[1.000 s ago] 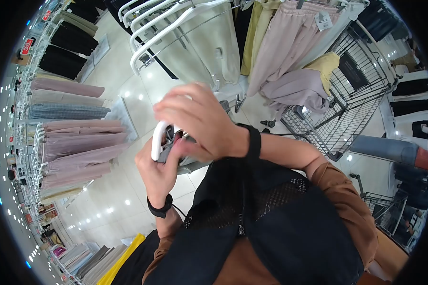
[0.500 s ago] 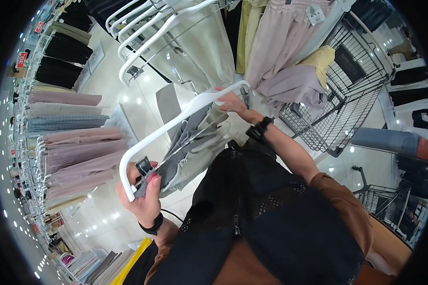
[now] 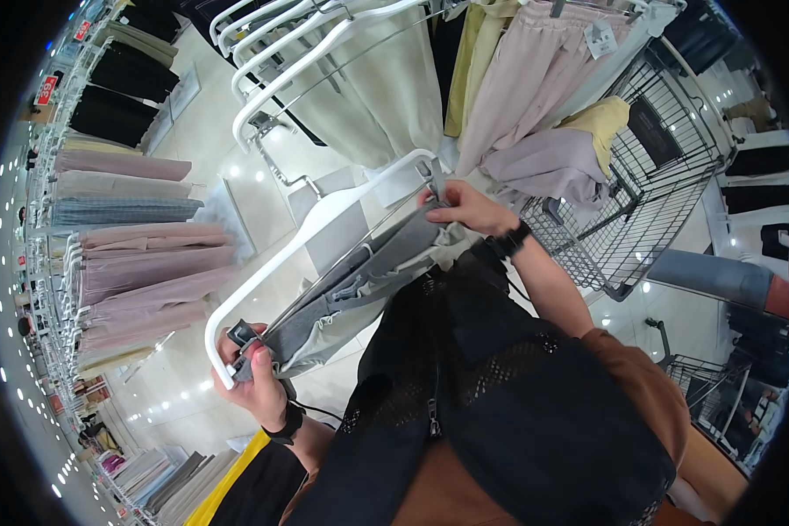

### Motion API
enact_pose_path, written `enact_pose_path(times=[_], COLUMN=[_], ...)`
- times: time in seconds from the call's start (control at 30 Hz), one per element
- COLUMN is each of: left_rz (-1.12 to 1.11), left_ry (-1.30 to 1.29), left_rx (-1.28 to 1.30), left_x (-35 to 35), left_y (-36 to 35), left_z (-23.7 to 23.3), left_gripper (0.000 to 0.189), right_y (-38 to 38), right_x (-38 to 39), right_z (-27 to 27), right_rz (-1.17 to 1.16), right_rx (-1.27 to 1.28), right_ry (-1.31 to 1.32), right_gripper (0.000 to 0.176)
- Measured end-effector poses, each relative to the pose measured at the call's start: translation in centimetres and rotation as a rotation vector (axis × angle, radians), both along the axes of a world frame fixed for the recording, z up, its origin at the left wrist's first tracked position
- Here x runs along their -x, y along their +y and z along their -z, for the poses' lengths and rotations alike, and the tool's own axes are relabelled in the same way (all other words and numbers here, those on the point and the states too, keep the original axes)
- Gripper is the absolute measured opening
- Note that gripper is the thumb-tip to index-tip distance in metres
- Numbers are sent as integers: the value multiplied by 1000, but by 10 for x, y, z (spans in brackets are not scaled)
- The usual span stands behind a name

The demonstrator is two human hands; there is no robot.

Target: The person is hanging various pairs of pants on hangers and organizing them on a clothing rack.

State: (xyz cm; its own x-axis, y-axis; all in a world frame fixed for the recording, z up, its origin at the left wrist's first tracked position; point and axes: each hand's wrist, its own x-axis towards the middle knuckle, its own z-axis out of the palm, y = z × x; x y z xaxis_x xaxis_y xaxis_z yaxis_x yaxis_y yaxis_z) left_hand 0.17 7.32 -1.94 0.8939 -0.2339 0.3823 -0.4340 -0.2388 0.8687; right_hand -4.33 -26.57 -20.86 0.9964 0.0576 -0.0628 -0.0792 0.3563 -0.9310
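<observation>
Head view: your left hand (image 3: 254, 379) is low on the left, closed around the near end of the white clip hanger (image 3: 324, 213). Its thumb and fingers pinch the dark clip there, with a corner of the grey garment (image 3: 368, 267) caught under them. A black wristband (image 3: 282, 426) sits on that wrist.

Your right hand (image 3: 466, 207) is up near the middle, closed on the far end of the grey garment, right by the hanger's other clip. You cannot tell from here whether the fingers also press that clip. A black watch (image 3: 510, 240) is on that wrist.

The hanger runs slantwise between your two hands, held in the air in front of your black mesh vest (image 3: 500, 394). The garment is stretched along below its bar, and paler cloth hangs from it underneath.

Just beyond your right hand stands a wire shopping cart (image 3: 675, 158), with a lilac garment (image 3: 543, 165) and a yellow garment (image 3: 601, 117) draped over its near edge. Above the hanger, a rail carries a row of white hangers (image 3: 298, 57) with pale green clothes (image 3: 399, 96) and pink trousers (image 3: 517, 79). Well apart on the left, a wall rack (image 3: 140, 263) holds rows of pink, grey and black clothes above the glossy floor (image 3: 203, 149).
</observation>
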Motion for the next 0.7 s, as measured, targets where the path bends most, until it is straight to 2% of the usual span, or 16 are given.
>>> enact_pose_path(times=[0.1,0.23,0.3,0.4,0.43,0.47,0.53,0.6,0.7], left_rz=[-20,9,16,94,126,224,294,412,432], left_ry=[62,164,233,324,425,448,548,682,742], left_rx=[29,60,95,222,221,274,304,239,165], left_x=[-1,-3,-7,-17,-19,-22,-20,-21,-18], left_y=[6,16,21,46,59,66,72,91,84], left_z=[13,35,48,95,110,126,145,171,158], left_gripper=[32,34,36,37,37,36,35,39,49], right_y=[-6,-2,-3,-2,3,7,16,26,39], right_x=[32,51,54,57,54,51,45,43,38], right_z=[-19,-48,-57,-67,-67,-69,-79,-98,-123], right_rz=[100,277,308,270,328,329,388,337,112], right_rx=[71,56,176,222,206,207,250,362,596], right_ry=[105,28,-38,-150,-211,-213,11,-35,-90], right_gripper=[23,27,28,31,32,32,37,37,29])
